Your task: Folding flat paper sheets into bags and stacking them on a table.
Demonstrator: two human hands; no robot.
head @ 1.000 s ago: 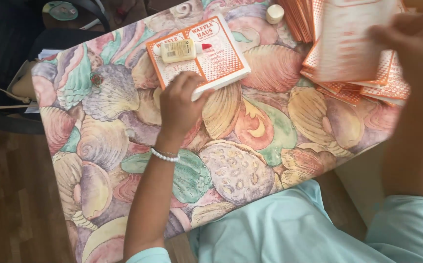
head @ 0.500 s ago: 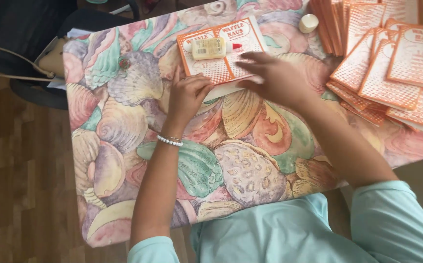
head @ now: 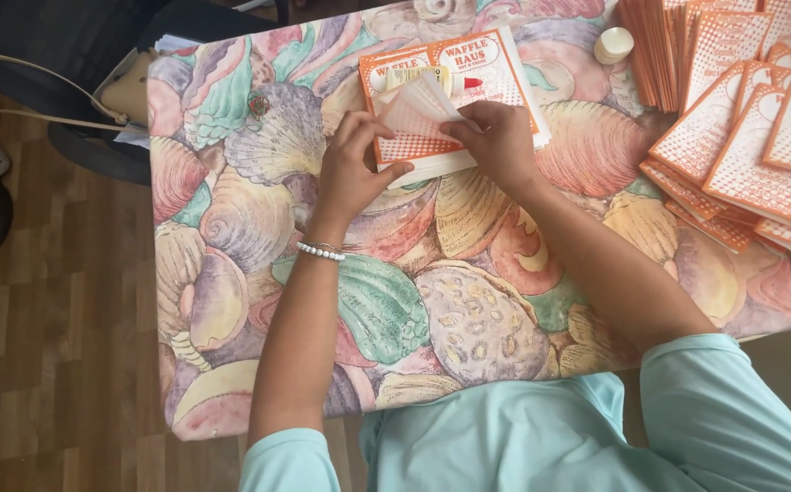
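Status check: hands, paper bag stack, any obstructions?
Both hands on stack: left hand, right hand lifting top bag. Glue stick lying on stack. Nothing blocking.

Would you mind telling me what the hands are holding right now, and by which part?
Both hands, left and right, hold the top orange-and-white paper sheet of the stack, lifted and curled, by its near edge.
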